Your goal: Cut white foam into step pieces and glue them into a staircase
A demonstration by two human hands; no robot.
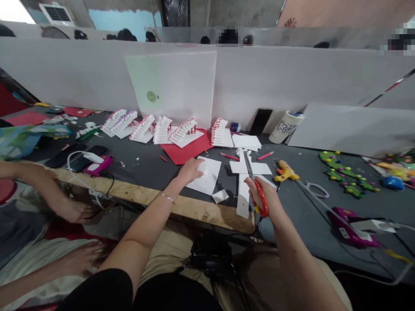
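Observation:
My right hand (pixel 264 194) grips red-handled scissors (pixel 261 199). Their blades point away from me, over strips of white board (pixel 244 194) laid across one another. At the table's front my left hand (pixel 190 171) rests over a white square sheet (pixel 210 172), its fingers closed on a small white piece (pixel 202 166) that they partly cover. Close by lies a small white offcut (pixel 220 196). Behind my left hand is a red sheet (pixel 184 149). Little white stair models (pixel 184 131) with red posts stand in a row beyond it.
A yellow glue gun (pixel 286 171) lies right of the scissors, its cord trailing toward a purple power strip (pixel 352 226). At the back are a paper cup (pixel 285 127) and a dark phone (pixel 260 121). A neighbour's hands (pixel 76 211) are at far left.

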